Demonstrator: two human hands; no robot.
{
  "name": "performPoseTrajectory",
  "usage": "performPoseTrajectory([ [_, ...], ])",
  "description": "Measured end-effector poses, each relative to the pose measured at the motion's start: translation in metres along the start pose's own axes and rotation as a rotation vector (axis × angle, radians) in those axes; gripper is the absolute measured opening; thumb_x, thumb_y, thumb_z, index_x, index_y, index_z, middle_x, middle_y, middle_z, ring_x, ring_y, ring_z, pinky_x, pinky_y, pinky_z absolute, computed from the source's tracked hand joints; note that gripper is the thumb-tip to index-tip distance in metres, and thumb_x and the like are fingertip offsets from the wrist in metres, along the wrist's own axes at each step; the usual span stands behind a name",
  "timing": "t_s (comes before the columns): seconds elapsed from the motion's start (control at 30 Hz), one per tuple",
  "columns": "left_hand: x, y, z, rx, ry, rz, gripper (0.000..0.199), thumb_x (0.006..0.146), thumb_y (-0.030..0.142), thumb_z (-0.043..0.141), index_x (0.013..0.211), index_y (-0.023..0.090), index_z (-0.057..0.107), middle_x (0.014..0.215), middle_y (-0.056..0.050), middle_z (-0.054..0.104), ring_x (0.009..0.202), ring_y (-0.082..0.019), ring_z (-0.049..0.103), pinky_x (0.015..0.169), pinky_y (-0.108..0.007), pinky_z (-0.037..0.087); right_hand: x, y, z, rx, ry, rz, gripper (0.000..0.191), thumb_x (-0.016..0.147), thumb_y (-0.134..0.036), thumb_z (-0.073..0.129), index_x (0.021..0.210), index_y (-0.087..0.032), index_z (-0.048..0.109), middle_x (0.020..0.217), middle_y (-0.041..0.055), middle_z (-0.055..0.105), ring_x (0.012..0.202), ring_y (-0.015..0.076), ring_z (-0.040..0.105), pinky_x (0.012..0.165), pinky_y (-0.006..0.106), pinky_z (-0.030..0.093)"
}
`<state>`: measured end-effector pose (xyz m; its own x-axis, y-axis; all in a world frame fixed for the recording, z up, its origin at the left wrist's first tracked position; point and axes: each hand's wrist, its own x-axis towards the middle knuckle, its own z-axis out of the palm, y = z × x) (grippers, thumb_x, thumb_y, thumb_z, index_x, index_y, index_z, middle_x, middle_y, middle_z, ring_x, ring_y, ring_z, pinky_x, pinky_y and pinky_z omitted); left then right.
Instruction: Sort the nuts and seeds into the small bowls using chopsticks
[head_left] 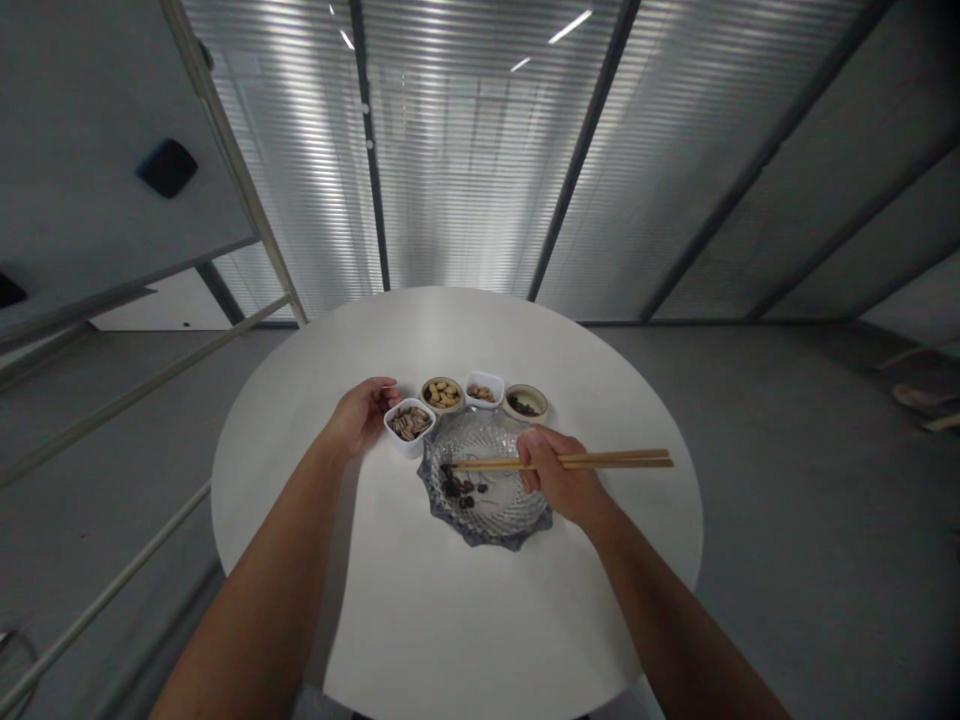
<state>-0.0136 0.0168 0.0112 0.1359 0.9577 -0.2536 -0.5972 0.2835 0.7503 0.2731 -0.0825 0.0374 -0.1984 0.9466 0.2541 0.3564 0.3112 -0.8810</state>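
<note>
My right hand [556, 468] is closed around a pair of wooden chopsticks [622, 459], over the right side of a clear glass plate [487, 530]. The chopstick tips touch or hover at small dark pieces [459, 487] on the plate's left part. Beside the square white bowl of brown striped pieces [410, 423], at its upper left, is my left hand [365, 413], its fingers loosely curled and apart, holding nothing visible. Behind the plate stand a round bowl of pale nuts [442, 394], a white bowl of brown nuts [484, 391] and a round bowl with dark pieces [526, 403].
The bowls and plate stand on a round white table [420, 620]. A pale metal frame [255, 190] rises at the left. Behind the table are window blinds [457, 180] between dark posts, above a grey floor [810, 500].
</note>
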Motion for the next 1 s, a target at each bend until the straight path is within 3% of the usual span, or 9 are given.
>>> performPoseTrajectory([
  [0.27, 0.000, 0.000, 0.000, 0.007, 0.014, -0.003, 0.005, 0.075, 0.015, 0.061, 0.079, 0.012, 0.062, 0.066, -0.006, 0.062, 0.056, -0.015, 0.059, 0.053, -0.026, 0.049, -0.001, 0.002, 0.003, 0.105, 0.075, -0.007, 0.051, 0.094, -0.055, 0.028, 0.067, -0.020, 0.052, 0.044, -0.0022, 0.050, 0.041, 0.0116, 0.047, 0.043, 0.023, 0.038],
  [0.43, -0.001, 0.000, 0.001, 0.017, 0.018, 0.003, 0.005, 0.076, 0.015, 0.061, 0.080, 0.012, 0.062, 0.067, -0.006, 0.063, 0.056, -0.015, 0.059, 0.053, -0.026, 0.049, -0.001, 0.005, 0.002, 0.110, 0.129, -0.084, 0.053, 0.093, -0.057, 0.029, 0.064, -0.020, 0.052, 0.044, -0.0019, 0.049, 0.041, 0.0115, 0.047, 0.043, 0.024, 0.038],
  [0.53, -0.001, 0.000, 0.000, 0.016, 0.016, 0.004, 0.005, 0.076, 0.014, 0.060, 0.080, 0.012, 0.062, 0.067, -0.006, 0.063, 0.056, -0.015, 0.059, 0.053, -0.026, 0.049, 0.000, 0.004, -0.001, 0.195, 0.270, -0.140, 0.054, 0.092, -0.059, 0.031, 0.061, -0.020, 0.051, 0.044, -0.0028, 0.045, 0.039, 0.0120, 0.047, 0.041, 0.025, 0.039],
  [0.77, 0.000, 0.000, -0.002, 0.001, 0.012, 0.014, 0.005, 0.076, 0.014, 0.060, 0.079, 0.011, 0.062, 0.066, -0.006, 0.062, 0.056, -0.014, 0.059, 0.054, -0.025, 0.049, 0.006, -0.007, -0.021, 0.274, 0.789, -0.162, 0.052, 0.092, -0.056, 0.030, 0.057, -0.021, 0.048, 0.042, -0.0032, 0.043, 0.034, 0.0119, 0.046, 0.037, 0.027, 0.037],
  [0.87, -0.002, 0.000, 0.000, -0.002, 0.026, 0.003, 0.005, 0.076, 0.013, 0.059, 0.079, 0.011, 0.062, 0.066, -0.006, 0.062, 0.055, -0.014, 0.059, 0.053, -0.025, 0.049, 0.008, -0.008, -0.027, 0.257, 0.859, -0.190, 0.045, 0.091, -0.049, 0.036, 0.058, -0.020, 0.048, 0.041, -0.0045, 0.041, 0.034, 0.0113, 0.045, 0.038, 0.026, 0.038],
  [1.0, -0.004, 0.001, 0.001, 0.007, 0.034, 0.018, 0.004, 0.076, 0.013, 0.059, 0.078, 0.011, 0.062, 0.065, -0.005, 0.062, 0.055, -0.014, 0.059, 0.052, -0.025, 0.048, 0.009, -0.006, -0.029, 0.249, 0.854, -0.227, 0.037, 0.090, -0.038, 0.042, 0.059, -0.019, 0.050, 0.044, -0.0044, 0.043, 0.036, 0.0107, 0.046, 0.038, 0.025, 0.037],
])
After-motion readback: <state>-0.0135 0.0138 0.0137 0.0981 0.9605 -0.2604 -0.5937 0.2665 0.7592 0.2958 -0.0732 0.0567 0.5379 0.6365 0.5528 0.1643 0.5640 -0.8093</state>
